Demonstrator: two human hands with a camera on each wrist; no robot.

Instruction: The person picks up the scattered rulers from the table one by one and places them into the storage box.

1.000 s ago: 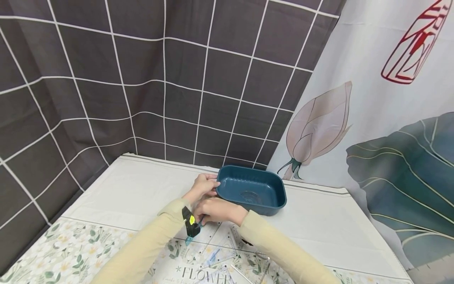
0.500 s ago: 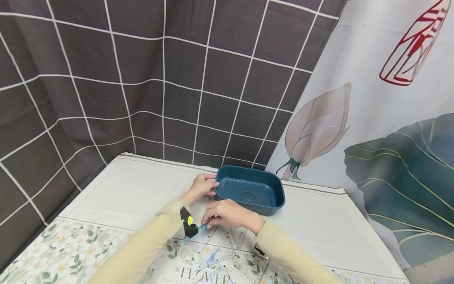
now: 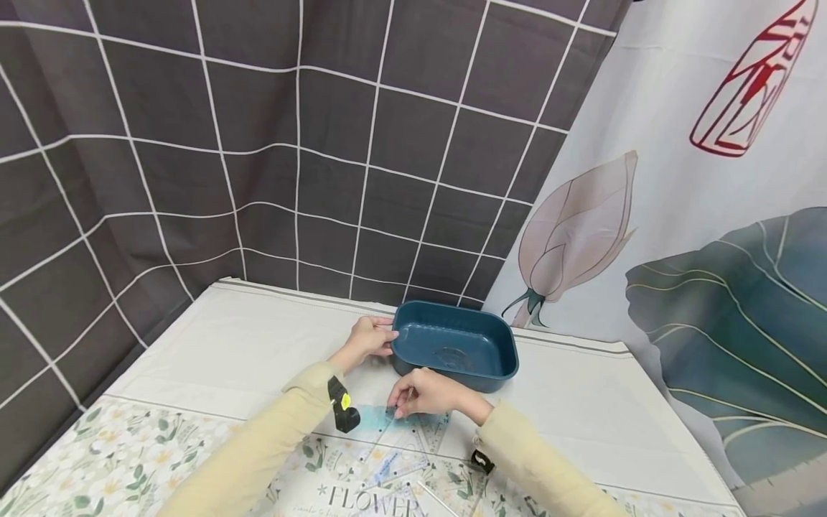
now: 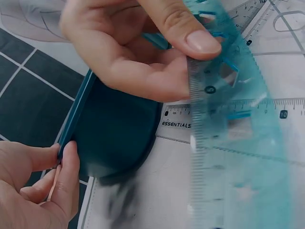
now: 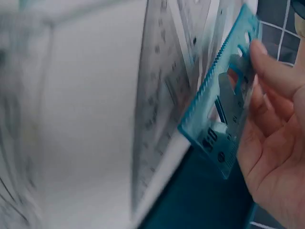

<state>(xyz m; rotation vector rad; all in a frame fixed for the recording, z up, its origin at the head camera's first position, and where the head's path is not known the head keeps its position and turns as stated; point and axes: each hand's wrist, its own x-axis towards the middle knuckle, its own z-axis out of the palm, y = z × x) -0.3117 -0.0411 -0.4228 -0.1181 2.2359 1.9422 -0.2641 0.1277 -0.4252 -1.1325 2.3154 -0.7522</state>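
Observation:
My left hand (image 3: 367, 339) pinches the left rim of a dark teal plastic basin (image 3: 452, 336), thumb on one side and fingers on the other. The inside of the basin looks bare in the head view. In front of it, my right hand (image 3: 426, 393) grips a see-through teal ruler (image 4: 238, 186) with cut-out shapes and a toothed edge. Thumb and fingers hold it near its middle, and it overlaps the clear rulers below. Under it in the left wrist view lies a clear ruler (image 4: 175, 125) marked ESSENTIALS.
Several clear rulers and set squares (image 3: 400, 467) lie on the flowered tablecloth (image 3: 148, 449), with a thin silver rod (image 3: 439, 498) among them. A dark grid curtain (image 3: 336, 179) hangs behind the table, and a white flower-print curtain (image 3: 581, 237) hangs at the right.
My right hand has moved right and slightly nearer, bringing the teal ruler out from behind the left wrist; its broad face now shows. The left hand stays on the basin rim.

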